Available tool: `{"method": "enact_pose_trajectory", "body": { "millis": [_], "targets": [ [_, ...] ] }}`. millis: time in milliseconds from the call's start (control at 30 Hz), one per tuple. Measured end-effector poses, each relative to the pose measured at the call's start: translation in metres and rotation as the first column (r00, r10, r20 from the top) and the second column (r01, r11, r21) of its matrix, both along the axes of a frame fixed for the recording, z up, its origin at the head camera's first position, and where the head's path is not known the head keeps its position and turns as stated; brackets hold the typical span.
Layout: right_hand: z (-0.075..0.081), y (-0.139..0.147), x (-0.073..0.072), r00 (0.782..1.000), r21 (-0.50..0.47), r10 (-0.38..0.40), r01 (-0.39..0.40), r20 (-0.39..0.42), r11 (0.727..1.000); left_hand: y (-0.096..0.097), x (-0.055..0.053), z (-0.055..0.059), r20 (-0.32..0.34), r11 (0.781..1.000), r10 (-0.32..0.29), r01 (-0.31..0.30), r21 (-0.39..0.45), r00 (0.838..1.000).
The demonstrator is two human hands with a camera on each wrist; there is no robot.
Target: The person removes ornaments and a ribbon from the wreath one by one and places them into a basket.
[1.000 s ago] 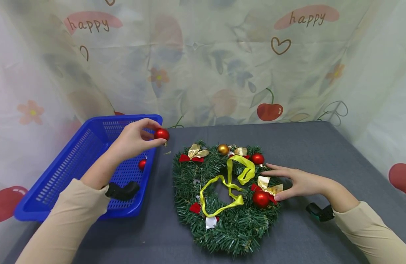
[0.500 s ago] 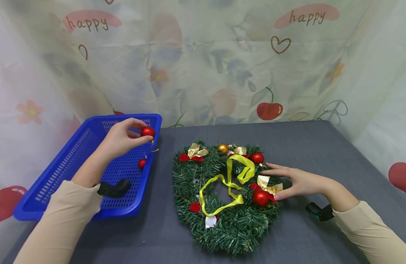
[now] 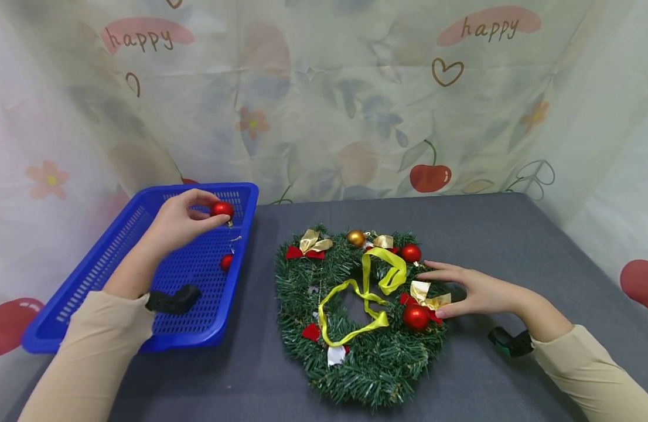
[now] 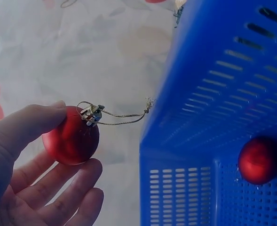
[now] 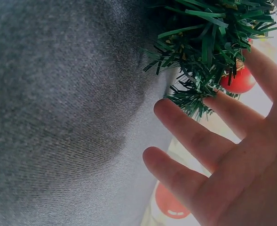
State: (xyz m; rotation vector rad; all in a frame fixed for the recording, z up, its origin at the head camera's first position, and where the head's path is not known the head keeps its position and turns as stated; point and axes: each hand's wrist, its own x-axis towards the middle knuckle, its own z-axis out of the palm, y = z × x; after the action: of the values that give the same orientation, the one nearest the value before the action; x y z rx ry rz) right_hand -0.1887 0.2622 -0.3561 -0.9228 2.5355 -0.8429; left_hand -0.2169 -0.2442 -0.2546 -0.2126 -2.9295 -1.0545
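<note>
My left hand (image 3: 177,221) pinches a red bauble (image 3: 222,209) between thumb and fingers, above the blue basket (image 3: 226,305). In the left wrist view the held bauble (image 4: 71,136) shows its metal cap and a loose gold string (image 4: 124,118). A second red bauble (image 4: 259,160) lies inside the basket. My right hand (image 3: 479,291), fingers spread, rests at the right side of the green wreath (image 3: 377,381), by a gold bow (image 3: 435,300) and a red bauble (image 3: 416,317). In the right wrist view its fingers (image 5: 190,134) touch the wreath's edge.
A yellow ribbon (image 3: 350,340) lies looped across the wreath's centre. Bows and a gold bauble (image 3: 356,237) sit along its far side. The grey cloth-covered table (image 3: 493,234) meets a patterned curtain (image 3: 324,117) at the back.
My left hand has carried the red bauble leftward, from beyond the basket's right rim to over the basket. The right hand and the wreath have stayed in place.
</note>
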Motion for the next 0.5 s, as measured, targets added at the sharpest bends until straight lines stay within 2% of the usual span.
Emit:
{"method": "enact_pose_trajectory", "body": {
  "millis": [233, 500],
  "targets": [
    [0.001, -0.001, 0.001, 1.0, -0.008, -0.002, 0.002, -0.005, 1.0, -0.007, -0.001, -0.002, -0.006, 1.0, 0.014, -0.014, -0.005, 1.0],
    [0.003, -0.001, 0.002, 1.0, -0.013, -0.001, 0.001, -0.001, 1.0, -0.013, -0.003, -0.004, 0.021, 1.0, 0.018, -0.018, -0.003, 1.0]
  ]
}}
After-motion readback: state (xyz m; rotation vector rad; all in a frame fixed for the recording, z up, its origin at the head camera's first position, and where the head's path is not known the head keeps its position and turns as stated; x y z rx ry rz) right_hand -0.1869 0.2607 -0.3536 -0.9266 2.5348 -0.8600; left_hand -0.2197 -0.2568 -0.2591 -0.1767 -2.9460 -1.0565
